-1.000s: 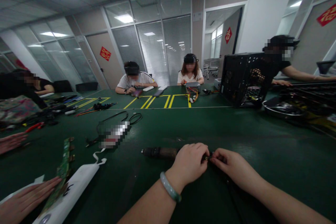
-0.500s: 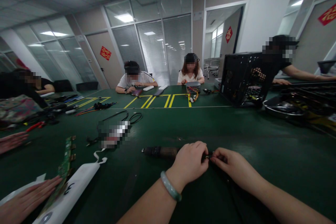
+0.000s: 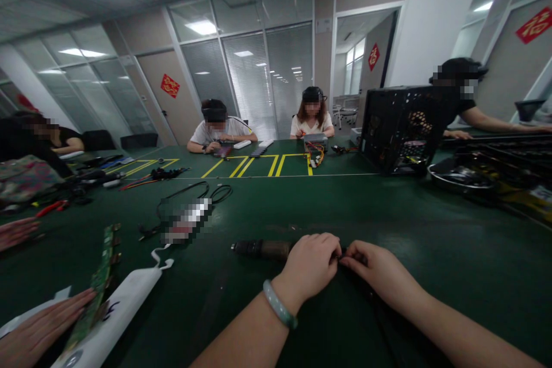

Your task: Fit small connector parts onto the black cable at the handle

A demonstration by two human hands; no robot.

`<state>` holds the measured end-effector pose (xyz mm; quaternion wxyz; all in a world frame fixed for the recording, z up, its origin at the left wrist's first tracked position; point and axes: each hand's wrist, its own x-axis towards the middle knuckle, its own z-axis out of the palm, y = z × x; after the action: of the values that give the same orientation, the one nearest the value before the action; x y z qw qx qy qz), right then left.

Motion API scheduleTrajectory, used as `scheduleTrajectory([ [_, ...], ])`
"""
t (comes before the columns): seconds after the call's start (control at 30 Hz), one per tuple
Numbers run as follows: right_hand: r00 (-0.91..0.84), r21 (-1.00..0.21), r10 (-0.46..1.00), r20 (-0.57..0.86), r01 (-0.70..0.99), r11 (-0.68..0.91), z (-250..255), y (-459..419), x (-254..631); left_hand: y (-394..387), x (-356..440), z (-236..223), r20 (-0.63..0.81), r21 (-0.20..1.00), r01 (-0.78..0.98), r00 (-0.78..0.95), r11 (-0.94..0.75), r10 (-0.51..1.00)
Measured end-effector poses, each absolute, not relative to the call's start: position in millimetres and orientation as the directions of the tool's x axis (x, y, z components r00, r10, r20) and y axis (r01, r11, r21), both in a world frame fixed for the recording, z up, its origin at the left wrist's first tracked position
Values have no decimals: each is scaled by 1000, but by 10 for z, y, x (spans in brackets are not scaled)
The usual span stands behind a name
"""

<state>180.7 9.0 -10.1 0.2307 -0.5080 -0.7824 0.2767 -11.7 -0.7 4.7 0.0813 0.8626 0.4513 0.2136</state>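
My left hand (image 3: 308,264) is gripping a dark tool (image 3: 273,249) over the tabletop (image 3: 259,207); my right hand (image 3: 377,270) is pinching its right end. A circuit board (image 3: 102,267) is lying near left, a computer case (image 3: 386,126) standing far right.

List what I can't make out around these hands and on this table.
All in the head view:
Small dark part between the left hand and right hand: mostly covered by fingers.
Rear of the dark tool: behind the left hand.
Object left of it: masked by pixel blocks.
Metal bowl: what it holds is too dark.
Co-worker's hand, far left: cut off by the edge.
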Motion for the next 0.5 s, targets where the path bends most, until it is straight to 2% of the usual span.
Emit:
scheduleTrajectory([
  [0.2, -375, -511, 875, 306, 711, 483, -102, 37, 1699, -17, -110, 63, 288, 313, 763, 492, -566, 822],
  [0.5, -409, -429, 891, 198, 781, 454, -36, 7, 1612, -22, -109, 72, 265, 291, 792, 473, -537, 840],
])
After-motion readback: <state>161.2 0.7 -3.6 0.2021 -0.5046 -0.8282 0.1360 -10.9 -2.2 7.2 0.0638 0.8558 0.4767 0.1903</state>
